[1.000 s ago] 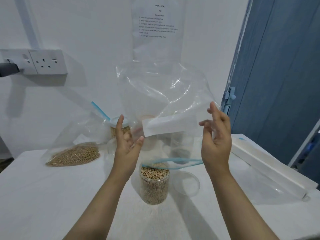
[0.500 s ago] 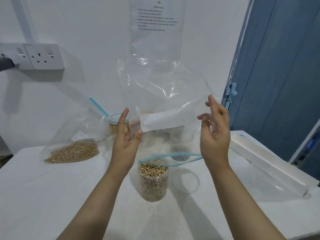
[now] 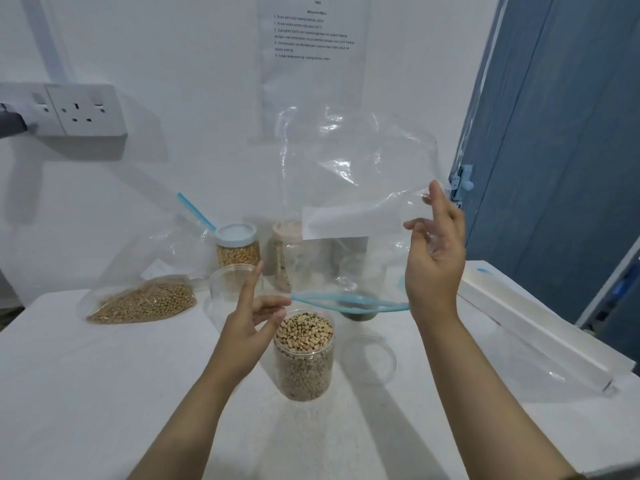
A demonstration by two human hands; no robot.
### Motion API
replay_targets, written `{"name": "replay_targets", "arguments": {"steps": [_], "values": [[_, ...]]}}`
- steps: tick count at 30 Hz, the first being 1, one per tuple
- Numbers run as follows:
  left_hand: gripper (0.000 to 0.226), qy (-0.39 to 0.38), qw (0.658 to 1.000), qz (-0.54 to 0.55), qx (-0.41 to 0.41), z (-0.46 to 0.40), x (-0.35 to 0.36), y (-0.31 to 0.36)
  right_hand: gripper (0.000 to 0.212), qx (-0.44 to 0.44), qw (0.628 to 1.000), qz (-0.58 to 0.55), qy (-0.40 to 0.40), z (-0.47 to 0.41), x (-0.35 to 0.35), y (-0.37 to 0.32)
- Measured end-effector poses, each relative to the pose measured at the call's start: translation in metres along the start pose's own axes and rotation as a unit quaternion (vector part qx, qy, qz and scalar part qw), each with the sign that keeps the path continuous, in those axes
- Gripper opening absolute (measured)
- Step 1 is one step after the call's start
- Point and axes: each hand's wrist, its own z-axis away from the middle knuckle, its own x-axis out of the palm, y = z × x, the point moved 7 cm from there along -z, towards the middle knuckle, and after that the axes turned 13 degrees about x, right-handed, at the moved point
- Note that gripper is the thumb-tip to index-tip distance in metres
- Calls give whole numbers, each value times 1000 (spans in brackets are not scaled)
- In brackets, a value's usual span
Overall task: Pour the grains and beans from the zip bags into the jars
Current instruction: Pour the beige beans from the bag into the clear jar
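Head view showed the right hand point(image 3: 434, 258) pinching, as far as I could tell, the emptied zip bag point(image 3: 356, 174) upside down above the filled jar point(image 3: 304, 355); the left hand point(image 3: 251, 320), fingers loosely spread, held nothing just beside the jar's mouth.

Clear zip bag point(image 3: 349, 161) with blue seal, tan speckled beans point(image 3: 304, 332), white table point(image 3: 104, 393)

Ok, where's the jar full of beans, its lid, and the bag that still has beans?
Bean jar point(image 3: 304, 355): head view, on its side wall.
Lid point(image 3: 368, 359): head view, on its middle.
Full bag point(image 3: 145, 301): head view, on the beans inside.
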Motion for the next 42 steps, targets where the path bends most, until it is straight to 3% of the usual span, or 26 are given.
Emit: {"name": "replay_targets", "arguments": {"steps": [6,14,20,27,35,42], "values": [[71,64,997,-34,-24,-3,-6,-11,61,3,1000,-1,-17,3,4,-4],[77,-38,997,3,-74,-34,28,-8,64,-4,996,-28,-83,15,13,-23],[88,-66,992,36,-101,-41,45,-22,62,-2,991,-51,-123,18,14,-31],[53,-120,991,14,-56,-52,61,-3,61,21,984,-46,-172,20,25,-31],[34,-12,999,37,-4,-45,55,3,57,114,993,0,-36,10,-11,8],[10,-13,999,18,50,-48,58,17,46,142,981,132,30,12,-47,22]]}}
